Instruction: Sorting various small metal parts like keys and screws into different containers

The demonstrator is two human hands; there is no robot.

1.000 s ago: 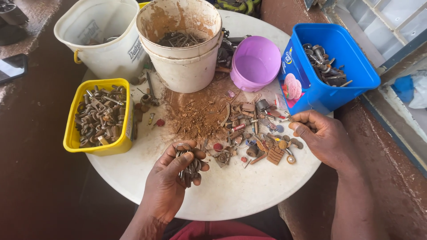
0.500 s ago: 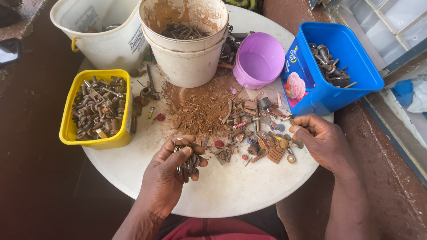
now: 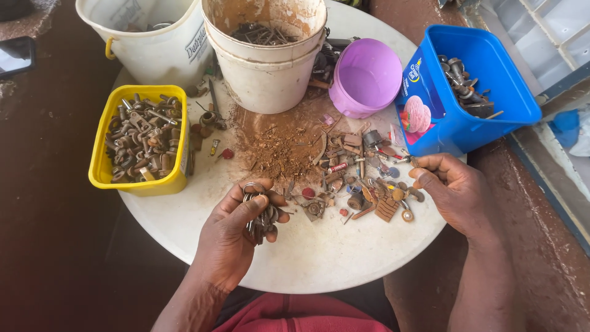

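My left hand [image 3: 236, 230] is closed around a bunch of rusty metal rings and small parts [image 3: 261, 216], held just above the round white table [image 3: 319, 258]. My right hand [image 3: 452, 190] hovers at the right edge of a scattered pile of rusty scrap pieces [image 3: 362, 178], its fingers curled with the thumb and forefinger pinching a small piece that I cannot make out. A patch of rust dust [image 3: 276, 150] lies in the middle of the table.
A yellow tub [image 3: 98, 169] full of rusty fittings stands at the left. Two white buckets [image 3: 270, 74] [image 3: 153, 49] stand at the back, a purple bowl [image 3: 369, 77] beside them. A blue tub [image 3: 491, 117] with metal parts sits at the right edge.
The view has shifted slightly. My left hand keeps hold of the bunch of parts. My right hand has lifted a little off the scrap pile toward the blue tub.
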